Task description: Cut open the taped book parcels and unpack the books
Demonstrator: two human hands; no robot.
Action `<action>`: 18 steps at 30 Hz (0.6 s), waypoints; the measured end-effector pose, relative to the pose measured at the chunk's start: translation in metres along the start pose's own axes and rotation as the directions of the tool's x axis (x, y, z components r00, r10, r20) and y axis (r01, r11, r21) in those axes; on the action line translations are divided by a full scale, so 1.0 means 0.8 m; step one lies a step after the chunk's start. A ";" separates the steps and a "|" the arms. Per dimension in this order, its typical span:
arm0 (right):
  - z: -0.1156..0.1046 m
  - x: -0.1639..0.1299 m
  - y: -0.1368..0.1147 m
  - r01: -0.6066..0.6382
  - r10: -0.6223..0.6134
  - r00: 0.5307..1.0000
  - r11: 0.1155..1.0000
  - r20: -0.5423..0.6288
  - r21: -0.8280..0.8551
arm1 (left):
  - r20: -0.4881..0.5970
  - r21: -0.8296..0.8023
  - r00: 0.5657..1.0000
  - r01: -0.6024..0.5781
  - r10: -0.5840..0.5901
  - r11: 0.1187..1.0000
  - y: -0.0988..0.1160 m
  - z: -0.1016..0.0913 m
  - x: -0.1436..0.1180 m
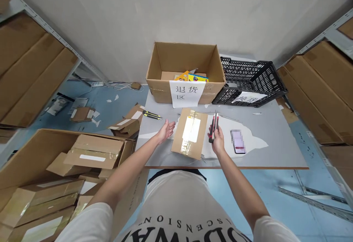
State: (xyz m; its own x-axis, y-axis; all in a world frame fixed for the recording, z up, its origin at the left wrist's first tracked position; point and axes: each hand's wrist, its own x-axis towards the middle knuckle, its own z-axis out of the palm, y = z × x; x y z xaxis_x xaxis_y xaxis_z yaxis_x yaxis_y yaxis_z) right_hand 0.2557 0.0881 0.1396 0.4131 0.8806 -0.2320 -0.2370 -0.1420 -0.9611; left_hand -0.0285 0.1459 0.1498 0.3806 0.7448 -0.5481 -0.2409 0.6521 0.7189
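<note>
A taped cardboard box with a white label lies on the table, slightly turned. Just left of it is my left hand, palm toward the box and fingers apart, holding nothing. On the box's right side, my right hand is closed around a red-and-black utility knife that points away from me. A yellow-and-black utility knife rests on the table beyond my left hand.
An open carton with a paper sign holds colourful packages at the table's back. Beside it stands a black plastic crate. A phone lies at right. Left of the table, a large carton is full of boxes.
</note>
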 end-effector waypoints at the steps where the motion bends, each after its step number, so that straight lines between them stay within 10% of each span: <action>1: 0.003 -0.013 0.009 -0.071 0.071 0.997 0.995 0.005 0.066 | 0.003 0.002 1.000 0.010 -0.010 1.000 0.000 0.001 0.003; 8: 0.015 -0.035 0.026 -0.197 0.191 0.980 0.963 0.052 0.185 | 0.181 0.017 0.979 0.096 -0.098 0.995 0.002 0.007 -0.001; 18: 0.011 -0.027 0.020 -0.214 0.200 0.972 0.969 0.121 0.122 | 0.151 -0.002 0.986 0.073 -0.071 0.997 0.001 0.010 -0.007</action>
State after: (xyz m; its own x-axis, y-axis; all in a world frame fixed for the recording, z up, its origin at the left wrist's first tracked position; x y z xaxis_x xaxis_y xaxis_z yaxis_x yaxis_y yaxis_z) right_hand 0.2353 0.0708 0.1303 0.2477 0.8827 -0.3994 -0.4256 -0.2712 -0.8633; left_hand -0.0238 0.1411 0.1574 0.5270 0.6666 -0.5272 -0.2147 0.7047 0.6763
